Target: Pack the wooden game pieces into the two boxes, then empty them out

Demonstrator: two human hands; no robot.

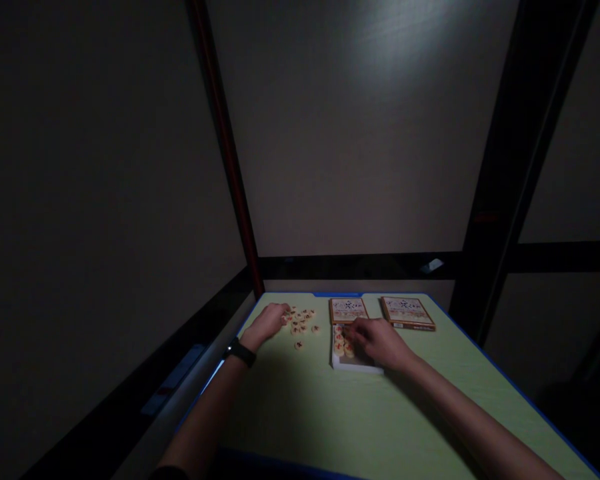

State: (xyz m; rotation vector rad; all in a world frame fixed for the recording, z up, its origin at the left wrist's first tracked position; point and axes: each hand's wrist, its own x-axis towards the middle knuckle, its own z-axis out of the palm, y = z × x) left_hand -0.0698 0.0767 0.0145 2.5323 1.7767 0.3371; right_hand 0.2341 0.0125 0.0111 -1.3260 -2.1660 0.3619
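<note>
Several round, pale pieces with red or dark characters [299, 327] lie loosely on the green table. My left hand [269, 321], with a dark watch on its wrist, is closed at the left edge of this group; what its fingertips hold is too small to make out. A white open tray [356, 367] holds several similar pieces [339, 347] along its left side. My right hand [379, 341] reaches over the tray's right part with bent fingers pressed together. Whatever is between those fingers is hidden.
Behind the tray lies a flat printed box [348, 309], and a second one [407, 313] is at its right. The green table [300, 413] has a blue edge. Dark-framed panels stand behind and to the left.
</note>
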